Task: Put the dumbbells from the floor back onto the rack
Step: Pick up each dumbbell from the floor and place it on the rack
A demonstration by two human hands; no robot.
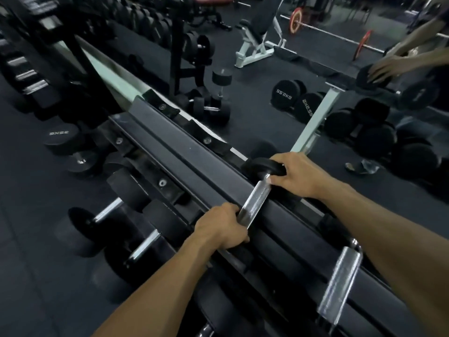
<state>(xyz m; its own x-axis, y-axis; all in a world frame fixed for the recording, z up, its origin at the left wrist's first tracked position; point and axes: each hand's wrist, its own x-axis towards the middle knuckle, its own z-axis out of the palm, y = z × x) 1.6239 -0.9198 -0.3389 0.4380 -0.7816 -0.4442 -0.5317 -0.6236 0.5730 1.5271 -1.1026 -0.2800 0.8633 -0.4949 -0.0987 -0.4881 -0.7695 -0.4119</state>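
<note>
Dumbbell [257, 193], one, two hands [222, 227] gripping

Both arms reach forward and down, bare forearms coming in from the bottom edge. Left hand [222, 227] is curled in a fist, knuckles up, wrist pretty straight. Right hand [295, 175] sits further out, palm down, fingers wrapped and thumb tucked under. The hands are apart, not touching.

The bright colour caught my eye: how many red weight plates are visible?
2. One red plate is on the barbell's left end beside the white bench; the other sits further right on the same bar. Others may be hidden off-frame.
</note>
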